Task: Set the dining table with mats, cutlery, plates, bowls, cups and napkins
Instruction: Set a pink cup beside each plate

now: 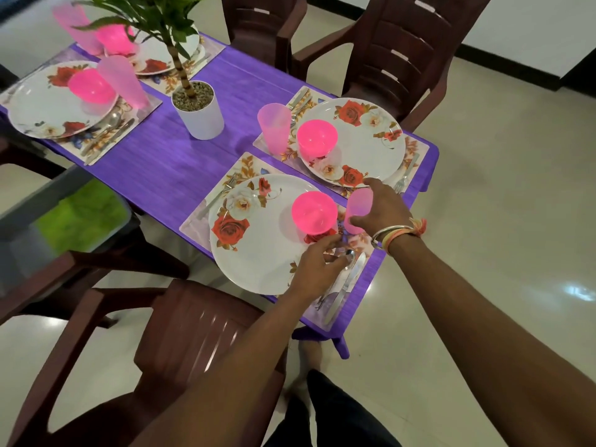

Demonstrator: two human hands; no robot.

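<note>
**Hands finishing the nearest place setting**

Nearest, the left hand (pixel 317 262) hovers with curled fingers over the spoon (pixel 350 258), which lies beside the knife (pixel 346 285) at the plate (pixel 258 253)'s right edge; whether it pinches the spoon cannot be told; just beyond, the right hand (pixel 380 209) wraps its fingers round a pink cup (pixel 356 209), upright on the mat (pixel 193 221) beside the pink bowl (pixel 314 212); this likely mirrors the farther cup (pixel 274 127) across the purple table (pixel 180 169).

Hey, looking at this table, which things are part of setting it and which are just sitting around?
Part of the job: floral mats, plates, pink bowls, pink cups, cutlery, and the nearest cup, gripped by the right hand.
Just sitting around: potted plant, brown chairs.
</note>
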